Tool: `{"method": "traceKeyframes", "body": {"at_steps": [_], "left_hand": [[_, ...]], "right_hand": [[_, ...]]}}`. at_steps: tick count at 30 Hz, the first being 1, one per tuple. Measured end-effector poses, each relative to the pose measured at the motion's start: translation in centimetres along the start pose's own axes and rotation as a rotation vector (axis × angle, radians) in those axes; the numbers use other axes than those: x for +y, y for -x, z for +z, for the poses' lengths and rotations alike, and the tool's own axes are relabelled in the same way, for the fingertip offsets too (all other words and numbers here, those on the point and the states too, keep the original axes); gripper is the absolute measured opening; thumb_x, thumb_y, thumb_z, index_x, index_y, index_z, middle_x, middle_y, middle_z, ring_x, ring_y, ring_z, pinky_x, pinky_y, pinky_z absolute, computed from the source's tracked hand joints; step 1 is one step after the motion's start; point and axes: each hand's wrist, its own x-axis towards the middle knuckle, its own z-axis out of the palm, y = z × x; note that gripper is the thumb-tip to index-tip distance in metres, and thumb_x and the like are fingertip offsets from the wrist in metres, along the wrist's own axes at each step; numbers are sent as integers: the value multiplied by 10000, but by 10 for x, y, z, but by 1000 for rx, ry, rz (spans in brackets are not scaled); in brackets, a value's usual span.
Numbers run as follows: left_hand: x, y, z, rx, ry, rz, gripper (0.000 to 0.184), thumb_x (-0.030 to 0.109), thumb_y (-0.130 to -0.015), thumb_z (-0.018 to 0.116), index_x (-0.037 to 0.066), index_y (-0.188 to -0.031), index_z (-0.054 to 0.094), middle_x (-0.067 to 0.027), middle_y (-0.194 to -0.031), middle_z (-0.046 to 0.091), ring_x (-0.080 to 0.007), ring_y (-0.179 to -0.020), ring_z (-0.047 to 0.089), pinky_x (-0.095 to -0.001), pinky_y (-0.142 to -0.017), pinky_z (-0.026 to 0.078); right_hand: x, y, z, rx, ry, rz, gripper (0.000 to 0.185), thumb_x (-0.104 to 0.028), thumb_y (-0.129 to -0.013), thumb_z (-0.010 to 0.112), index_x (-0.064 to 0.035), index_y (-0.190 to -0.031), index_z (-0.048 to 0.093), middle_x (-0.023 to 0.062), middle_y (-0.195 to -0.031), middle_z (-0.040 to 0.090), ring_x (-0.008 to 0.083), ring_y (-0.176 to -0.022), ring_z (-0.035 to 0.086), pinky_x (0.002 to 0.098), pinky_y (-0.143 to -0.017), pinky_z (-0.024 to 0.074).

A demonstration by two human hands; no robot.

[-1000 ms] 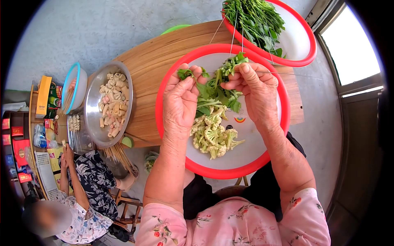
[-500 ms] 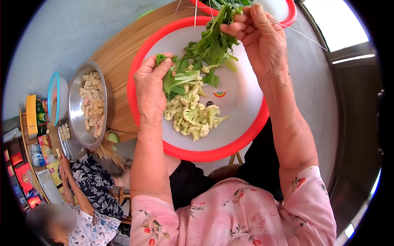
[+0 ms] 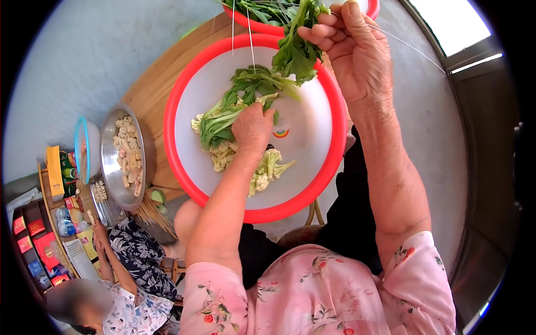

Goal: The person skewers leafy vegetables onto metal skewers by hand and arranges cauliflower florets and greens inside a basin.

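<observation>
Above the far rim of the basin [image 3: 306, 151], pinches in the right hand [image 3: 360, 50] leaves [image 3: 297, 56] drooping down-left and a skewer [image 3: 410, 46] slanting down-right. Reaches the left hand [image 3: 252, 128] nearer mid-basin than before, onto the heap [image 3: 219, 125]; cannot tell its grip.

The wooden table [image 3: 157, 75] (curved along one edge) carries a red-rimmed basin [image 3: 171, 121] and a metal bowl [image 3: 114, 174].

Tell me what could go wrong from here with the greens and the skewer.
The thin skewer juts out past the right hand, so it might jab someone. The raised greens beside those fingers overhang the basin's red rim and could drop outside it.
</observation>
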Motion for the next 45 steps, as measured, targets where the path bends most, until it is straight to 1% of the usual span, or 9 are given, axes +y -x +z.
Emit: {"method": "traceKeyframes", "body": {"at_steps": [8,11,13,18,25,28,33,36,45], "left_hand": [[-18,9,-3,-170,32,123,214,202,-696,618,52,-844,653,-159,-806,631,-332,-713,597,-403,-688,475],[-37,26,-23,3,295,478,166,129,-703,618,36,-837,649,-118,-750,627,-259,-635,598,-343,-626,481],[-36,38,-40,-209,708,20,177,54,-732,609,35,-903,651,-44,-732,596,-125,-595,542,-250,-596,457],[-28,34,-62,-67,828,-40,272,36,-786,546,49,-1044,631,3,-767,566,-53,-623,495,-210,-576,427],[-26,-5,-58,43,1344,-128,140,60,-763,574,26,-892,616,-13,-779,557,-84,-695,505,-230,-613,416],[-27,-19,-55,39,1338,-96,144,49,-725,600,26,-867,607,-20,-836,564,-93,-712,522,-236,-636,434],[-36,-46,-32,175,339,244,286,101,-646,678,52,-923,623,-116,-960,596,-254,-843,585,-348,-744,475],[-27,-49,-18,101,72,161,360,188,-642,716,60,-967,629,-148,-986,598,-300,-935,569,-373,-834,447],[-22,-53,-1,165,-80,173,186,147,-676,660,54,-837,646,-137,-912,605,-315,-871,575,-391,-752,469]], "right_hand": [[-3,-2,-17,-60,-138,-16,229,-211,-915,522,-2,-857,596,118,-750,640,211,-659,661,367,-666,579],[-9,-1,-30,-131,-21,-32,246,-218,-927,503,17,-920,574,114,-789,637,194,-707,645,424,-786,549],[-12,0,-32,-121,-13,-43,246,-220,-924,510,17,-920,577,113,-790,636,193,-707,645,423,-788,550],[-18,5,-34,-73,30,-48,255,-230,-916,526,18,-921,584,105,-792,630,188,-699,643,417,-789,552],[-25,7,-34,-65,19,-48,262,-238,-911,534,19,-930,584,94,-786,622,168,-688,632,388,-779,558],[-25,7,-36,-56,-47,-36,247,-218,-909,537,24,-904,586,113,-781,630,195,-682,645,390,-749,569],[-27,6,-37,-56,-99,-23,234,-202,-910,536,26,-882,585,130,-773,639,220,-674,659,391,-720,576],[-28,6,-39,-50,-92,-17,239,-208,-916,526,23,-893,582,124,-771,639,215,-675,658,387,-725,574],[-29,7,-40,-52,-79,-9,245,-209,-926,506,23,-894,579,121,-772,640,212,-676,658,379,-717,575]]}}
